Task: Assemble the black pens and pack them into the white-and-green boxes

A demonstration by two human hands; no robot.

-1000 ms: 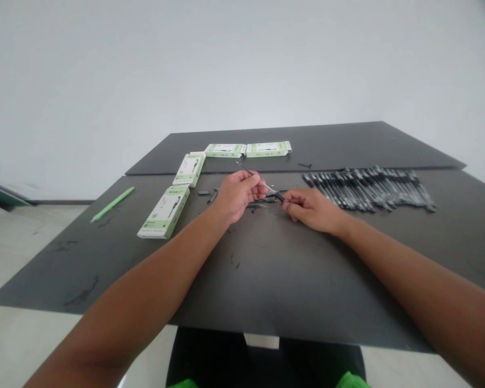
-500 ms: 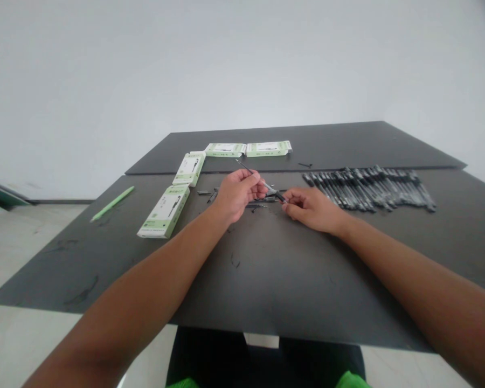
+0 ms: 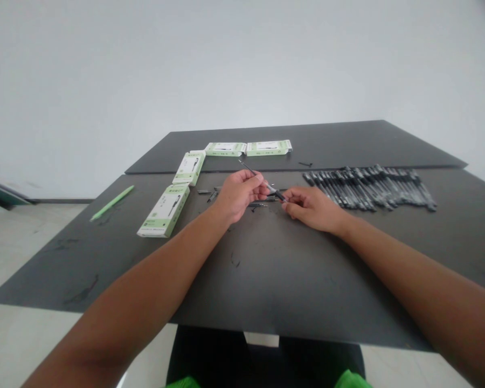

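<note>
My left hand (image 3: 238, 195) is closed around a thin pen (image 3: 271, 188) that runs slanting from the upper left to the lower right. Its far end sticks out above my fingers. My right hand (image 3: 313, 209) pinches the pen's dark lower end between thumb and forefinger. Both hands hover just over the middle of the black table (image 3: 267, 269). A few small dark pen parts (image 3: 210, 194) lie scattered on the table under and beside my hands.
A row of several black pens (image 3: 367, 186) lies to the right. Several green-and-white boxes (image 3: 164, 210) sit at the left and back. A green pen (image 3: 112, 203) lies near the table's left edge. A white wall stands behind.
The pen and both hands have shifted very slightly; otherwise nothing has visibly changed.
</note>
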